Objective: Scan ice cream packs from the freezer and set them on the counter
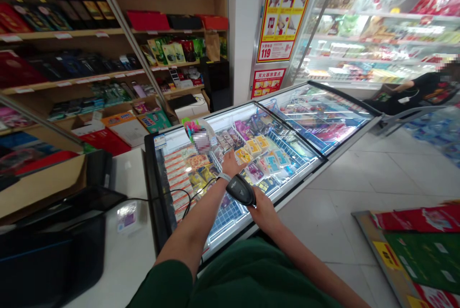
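A glass-topped chest freezer (309, 181) stands before me, with packaged goods showing in wire baskets under the glass. Several small packs lie in a group over the glass, among them yellow packs (243, 154) and blue-and-white packs (281, 157). My left hand (232, 163) reaches toward the near yellow packs, its fingers partly spread; no object shows in it. Around that wrist is a light band (224, 176). My right hand (265, 210) is wrapped round the handle of a black scanner (240, 189), whose head is beside my left wrist. A black cable (187, 198) runs leftward across the freezer.
A white counter (138, 241) at left bears a small clear pack (128, 218) and dark equipment (53, 260). Goods shelves (122, 32) rise behind. At far right a person (420, 87) is by a cart. A low display (381, 250) stands at lower right.
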`<state>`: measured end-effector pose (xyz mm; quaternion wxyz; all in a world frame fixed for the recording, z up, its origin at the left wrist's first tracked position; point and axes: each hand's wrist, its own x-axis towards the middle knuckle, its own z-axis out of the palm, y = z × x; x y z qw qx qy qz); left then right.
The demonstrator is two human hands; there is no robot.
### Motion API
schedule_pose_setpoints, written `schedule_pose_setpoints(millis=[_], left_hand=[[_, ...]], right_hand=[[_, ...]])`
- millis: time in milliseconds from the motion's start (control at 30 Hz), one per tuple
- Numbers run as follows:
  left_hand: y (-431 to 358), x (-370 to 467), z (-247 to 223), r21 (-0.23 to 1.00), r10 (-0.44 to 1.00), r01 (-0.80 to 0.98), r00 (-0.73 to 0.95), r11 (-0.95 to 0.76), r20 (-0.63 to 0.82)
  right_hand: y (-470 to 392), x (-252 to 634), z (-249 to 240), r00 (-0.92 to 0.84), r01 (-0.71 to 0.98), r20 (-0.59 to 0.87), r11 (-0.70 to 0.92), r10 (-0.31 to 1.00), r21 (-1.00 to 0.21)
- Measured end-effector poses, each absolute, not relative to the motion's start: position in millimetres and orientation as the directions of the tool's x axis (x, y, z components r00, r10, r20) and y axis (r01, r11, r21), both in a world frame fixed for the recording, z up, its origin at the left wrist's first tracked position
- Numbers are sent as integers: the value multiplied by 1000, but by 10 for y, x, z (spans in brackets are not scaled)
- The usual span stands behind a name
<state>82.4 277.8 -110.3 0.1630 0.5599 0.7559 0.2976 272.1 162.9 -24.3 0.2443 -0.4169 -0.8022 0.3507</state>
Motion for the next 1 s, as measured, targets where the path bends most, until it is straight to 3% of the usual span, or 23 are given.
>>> schedule_pose_setpoints(millis=[267, 667, 1000], left_hand=[[2924, 861, -1181, 676, 897, 645, -438, 356, -55], [2935, 787, -1164, 739, 856, 453, -391, 499, -338], [2801, 770, -1165, 811, 761, 58, -388, 582, -519]], right_hand=[[1645, 2748, -312, -548, 486, 101, 414, 831, -770], [1645, 2747, -305, -536, 501, 83, 396, 840, -770], [1632, 2730, -265, -535, 491, 90, 396, 840, -776]])
